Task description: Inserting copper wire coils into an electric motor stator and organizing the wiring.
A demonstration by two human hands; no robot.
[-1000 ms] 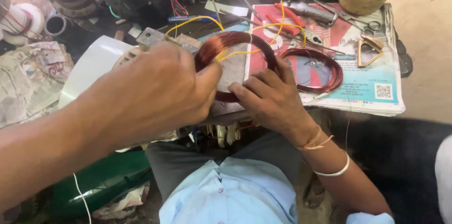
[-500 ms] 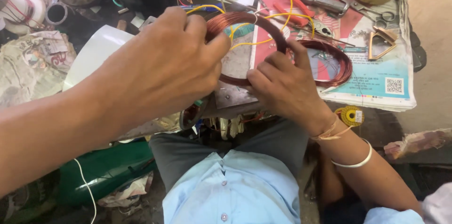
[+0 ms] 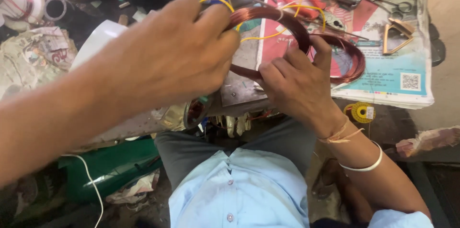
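Cluttered with tools, the workbench (image 3: 239, 89) carries a sheet of printed paper (image 3: 402, 65) at its far right. Over it, the left hand (image 3: 167, 55) pinches the left side of a round coil of copper wire (image 3: 273, 17) with thin yellow leads (image 3: 268, 36), while the right hand (image 3: 297, 84) grips the coil's near right edge. A second copper coil (image 3: 352, 60) lies on the paper, just right of the held one.
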